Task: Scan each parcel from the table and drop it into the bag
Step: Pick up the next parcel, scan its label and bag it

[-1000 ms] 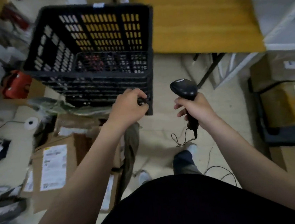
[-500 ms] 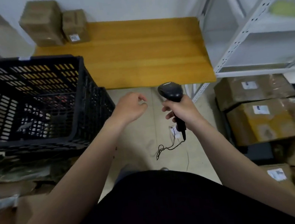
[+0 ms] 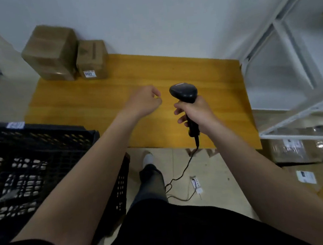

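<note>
Your left hand (image 3: 145,102) hovers over the wooden table (image 3: 212,82), fingers loosely curled and holding nothing, while your right hand (image 3: 197,113) is wrapped round the handle of the black scanner (image 3: 183,93), its head pointing away from you. The two parcels, a larger box (image 3: 50,54) and a smaller box (image 3: 91,60) touching it, sit at the table's far left corner, well apart from both hands. Your fingers hide most of the handle, and the black crate (image 3: 42,152) is cut off at the left edge.
</note>
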